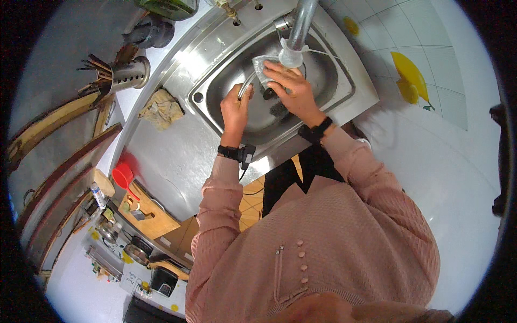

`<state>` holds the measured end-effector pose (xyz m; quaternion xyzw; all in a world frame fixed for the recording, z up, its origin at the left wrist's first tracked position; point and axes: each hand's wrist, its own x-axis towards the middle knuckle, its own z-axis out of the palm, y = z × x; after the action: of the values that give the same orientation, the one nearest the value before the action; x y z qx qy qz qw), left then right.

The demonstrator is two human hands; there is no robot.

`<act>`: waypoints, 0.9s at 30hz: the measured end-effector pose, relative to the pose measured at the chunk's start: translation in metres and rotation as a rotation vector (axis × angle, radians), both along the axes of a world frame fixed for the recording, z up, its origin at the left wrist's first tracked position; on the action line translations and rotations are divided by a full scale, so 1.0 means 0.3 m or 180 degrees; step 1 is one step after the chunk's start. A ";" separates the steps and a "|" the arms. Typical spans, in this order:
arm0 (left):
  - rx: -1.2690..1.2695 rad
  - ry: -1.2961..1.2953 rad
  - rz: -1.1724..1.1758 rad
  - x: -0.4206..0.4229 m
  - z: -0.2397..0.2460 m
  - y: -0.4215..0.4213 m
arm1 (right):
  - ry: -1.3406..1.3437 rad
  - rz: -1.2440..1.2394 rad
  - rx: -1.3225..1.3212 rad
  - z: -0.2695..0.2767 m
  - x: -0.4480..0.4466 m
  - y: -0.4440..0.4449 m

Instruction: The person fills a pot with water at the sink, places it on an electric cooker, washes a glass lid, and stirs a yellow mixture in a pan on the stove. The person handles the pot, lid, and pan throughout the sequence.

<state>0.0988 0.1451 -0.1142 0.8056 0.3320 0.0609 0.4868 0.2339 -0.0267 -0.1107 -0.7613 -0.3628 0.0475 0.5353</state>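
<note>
Both hands are over the stainless steel sink basin point(323, 82). My left hand point(235, 113) grips a shiny metal handle point(244, 87) that slants up toward my right hand. My right hand point(293, 89) is pressed on a greyish-white cloth or pad point(260, 66), its fingers spread over the top. The far end of the metal utensil is hidden by that cloth and the hand, so its kind cannot be told. Below the fingers, the dark drain point(268, 93) shows in the basin floor.
A metal pipe point(303, 24) with white wrapping hangs close above my right hand, beside the faucet point(284, 23). A crumpled yellowish cloth point(161, 109) lies on the drainboard. Further left are a perforated utensil holder point(131, 74), a red ladle point(122, 175) and a wooden cutting board point(155, 222).
</note>
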 end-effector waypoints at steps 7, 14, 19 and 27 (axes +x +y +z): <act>0.0063 -0.0236 -0.0426 0.027 -0.045 -0.006 | -0.1023 0.0388 0.0095 -0.006 0.015 0.025; 0.0282 -0.0361 -0.0540 0.039 -0.054 -0.008 | -0.1087 0.0016 -0.0039 0.012 0.008 -0.010; 0.0036 -0.0393 -0.0526 0.031 -0.044 -0.006 | -0.1554 -0.0153 -0.0418 -0.041 0.035 -0.028; -0.0127 -0.0662 -0.0201 -0.038 -0.059 0.016 | 0.0157 -0.0567 -0.0236 -0.183 0.161 -0.105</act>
<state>0.0874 0.1498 -0.1320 0.7952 0.2553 0.1223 0.5363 0.2822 -0.0584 -0.1657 -0.8084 -0.2783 0.0319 0.5176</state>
